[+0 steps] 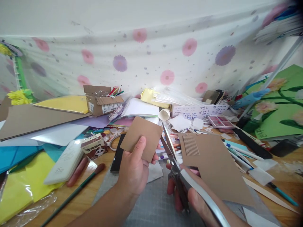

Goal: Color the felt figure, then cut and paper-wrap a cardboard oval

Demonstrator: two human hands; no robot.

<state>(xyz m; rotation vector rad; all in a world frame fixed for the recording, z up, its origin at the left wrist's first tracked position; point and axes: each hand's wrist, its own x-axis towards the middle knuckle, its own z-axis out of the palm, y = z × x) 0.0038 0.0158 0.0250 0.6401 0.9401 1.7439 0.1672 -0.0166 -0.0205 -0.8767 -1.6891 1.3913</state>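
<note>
My left hand (pixel 133 168) is closed on a small brown cardboard piece (pixel 142 135), thumb on its face, holding it up over the grey cutting mat (pixel 151 201). My right hand (pixel 189 197) grips the handles of a pair of scissors (pixel 174 157), whose blades are parted and point away from me beside the held piece. A larger brown cardboard sheet (pixel 213 167), with a corrugated patch showing, lies on the mat just right of the scissors, partly under my right hand.
The wooden table is crowded: a white case (pixel 65 162), a paintbrush (pixel 75 189), a black phone (pixel 117 157), coloured paper sheets (pixel 26 176), a small cardboard box (pixel 101 101), pens (pixel 236 151), a green flower painting (pixel 279 107). A flowered cloth (pixel 151 56) hangs behind.
</note>
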